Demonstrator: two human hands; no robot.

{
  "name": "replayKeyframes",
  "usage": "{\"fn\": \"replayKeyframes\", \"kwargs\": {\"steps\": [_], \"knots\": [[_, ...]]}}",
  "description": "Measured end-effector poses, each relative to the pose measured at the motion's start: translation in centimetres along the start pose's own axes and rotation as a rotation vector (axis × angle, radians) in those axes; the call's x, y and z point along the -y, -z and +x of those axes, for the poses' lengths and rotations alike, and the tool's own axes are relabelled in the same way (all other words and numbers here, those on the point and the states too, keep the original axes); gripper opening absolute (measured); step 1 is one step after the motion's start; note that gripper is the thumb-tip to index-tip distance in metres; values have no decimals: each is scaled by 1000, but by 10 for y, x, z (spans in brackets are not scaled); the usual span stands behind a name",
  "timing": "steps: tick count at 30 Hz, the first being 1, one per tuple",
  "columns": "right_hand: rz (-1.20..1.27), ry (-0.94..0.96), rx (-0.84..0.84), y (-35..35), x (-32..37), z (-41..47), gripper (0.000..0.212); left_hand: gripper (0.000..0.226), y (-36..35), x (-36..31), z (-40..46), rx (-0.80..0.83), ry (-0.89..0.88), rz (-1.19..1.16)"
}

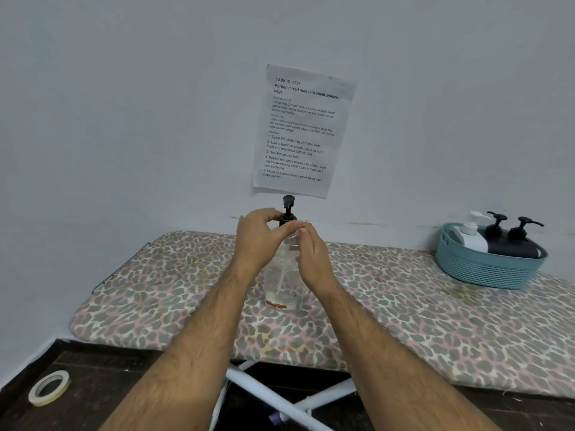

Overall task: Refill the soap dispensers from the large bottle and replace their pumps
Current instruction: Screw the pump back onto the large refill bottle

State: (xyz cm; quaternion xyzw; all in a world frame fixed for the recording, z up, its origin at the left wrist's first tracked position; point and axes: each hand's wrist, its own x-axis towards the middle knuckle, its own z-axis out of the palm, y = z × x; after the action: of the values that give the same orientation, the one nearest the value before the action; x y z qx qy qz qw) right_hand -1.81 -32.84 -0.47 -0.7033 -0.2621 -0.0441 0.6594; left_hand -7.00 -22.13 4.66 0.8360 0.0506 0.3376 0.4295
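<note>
While the left hand [259,234] curls its fingers round the pump [288,211] collar and the right hand [311,253] steadies the clear dispenser [281,284] below with fairly straight fingers, unscrewing seems under way; next, lift the pump clear

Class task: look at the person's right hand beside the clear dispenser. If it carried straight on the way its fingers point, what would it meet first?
The right hand points up and leftward, so probably the left hand at the black pump collar; depth is uncertain.
</note>
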Motion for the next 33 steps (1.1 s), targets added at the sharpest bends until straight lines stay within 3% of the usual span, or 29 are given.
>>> {"fn": "replayKeyframes", "kwargs": {"steps": [3,10,18,24,26,31,33], "knots": [[12,-14,14,2,5,-1,33,33,4,5,6,47,-41,63],[15,-55,35,3,8,2,32,10,16,2,16,261,-11,-20],[16,-85,87,8,16,-2,32,18,13,14,2,232,56,-148],[19,-158,162,13,26,-4,33,86,16,40,-39,209,252,-319],[0,-184,188,16,25,-4,43,80,16,47,-46,215,295,-336],[-20,-287,178,21,21,-15,101,58,12,57,-59,242,330,-339],[-26,-305,143,22,14,-20,109,53,11,59,-60,229,329,-341]]}}
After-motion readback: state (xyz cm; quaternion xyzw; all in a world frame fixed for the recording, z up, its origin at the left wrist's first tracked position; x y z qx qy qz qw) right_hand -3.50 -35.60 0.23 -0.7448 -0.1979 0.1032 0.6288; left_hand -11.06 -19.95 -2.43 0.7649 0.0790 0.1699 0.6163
